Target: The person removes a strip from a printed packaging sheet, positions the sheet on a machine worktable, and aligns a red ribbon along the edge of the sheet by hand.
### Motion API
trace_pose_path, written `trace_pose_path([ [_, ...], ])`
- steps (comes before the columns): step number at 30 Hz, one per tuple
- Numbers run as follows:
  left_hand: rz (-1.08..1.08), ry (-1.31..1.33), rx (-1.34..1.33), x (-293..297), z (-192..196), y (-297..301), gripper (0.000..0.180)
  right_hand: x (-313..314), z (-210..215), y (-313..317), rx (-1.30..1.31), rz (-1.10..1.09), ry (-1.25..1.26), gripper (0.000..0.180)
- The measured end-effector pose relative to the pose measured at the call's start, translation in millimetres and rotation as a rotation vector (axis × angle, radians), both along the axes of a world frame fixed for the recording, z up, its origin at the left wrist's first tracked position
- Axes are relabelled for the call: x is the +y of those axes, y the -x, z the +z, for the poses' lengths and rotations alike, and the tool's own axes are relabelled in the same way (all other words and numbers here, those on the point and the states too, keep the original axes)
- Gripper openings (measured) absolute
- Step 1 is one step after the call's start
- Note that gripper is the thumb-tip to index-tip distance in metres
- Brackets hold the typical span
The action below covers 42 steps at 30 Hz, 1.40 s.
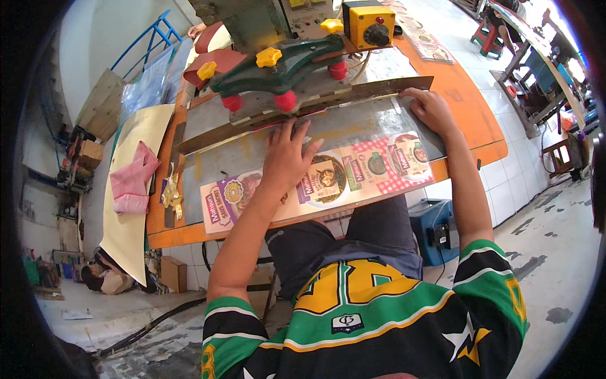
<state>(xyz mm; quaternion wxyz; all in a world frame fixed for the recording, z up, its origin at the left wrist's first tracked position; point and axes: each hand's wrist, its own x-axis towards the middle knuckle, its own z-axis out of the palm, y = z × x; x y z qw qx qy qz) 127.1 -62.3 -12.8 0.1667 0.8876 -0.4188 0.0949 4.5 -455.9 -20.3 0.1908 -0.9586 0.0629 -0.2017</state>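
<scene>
A long printed strip (328, 180) with food pictures and checkered patterns lies along the table's near edge. Clear plastic sheet (379, 120) extends from it toward a long upright metal bar (353, 95). My left hand (287, 155) rests flat on the plastic, its fingers spread and pointing at the bar. At the bar's right end, my right hand (430, 110) has bent fingers closed at the sheet's far right corner; their undersides are hidden. Above the bar stands a dark green press head (281, 66) with yellow knobs and red feet.
A yellow box with a black dial (369, 26) sits beside the press. Pink cloth (134, 180) lies on cream sheets (126, 234) at the left. More printed strips (426, 38) lie at the far right of the orange table (483, 126). A blue machine (435, 230) stands below.
</scene>
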Motion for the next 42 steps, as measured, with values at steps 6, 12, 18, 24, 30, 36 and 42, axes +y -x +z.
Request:
trace_pose_path([
  [6,-0.011,-0.010,-0.001,-2,2,-2,0.061,-2,-1,-2,-0.015,-0.004,-0.013,0.032],
  [12,-0.010,-0.024,-0.003,-1,3,-3,0.060,2,7,0,0.054,-0.016,-0.047,0.033],
  [18,-0.023,-0.028,-0.001,-1,4,-4,0.059,-3,-2,-2,-0.001,-0.004,-0.024,0.032],
  [24,-0.034,-0.001,0.013,-2,4,-3,0.059,-3,-1,-2,0.004,0.006,-0.039,0.033],
  [30,-0.050,-0.013,0.004,-4,4,-3,0.057,-6,-4,-3,-0.029,0.018,-0.019,0.033],
  [36,-0.068,-0.017,-0.018,-5,3,-5,0.054,-5,-5,-3,-0.069,0.041,-0.001,0.034],
  [42,-0.087,-0.015,-0.016,-6,2,-7,0.052,-5,-4,-3,-0.052,0.031,-0.014,0.033],
])
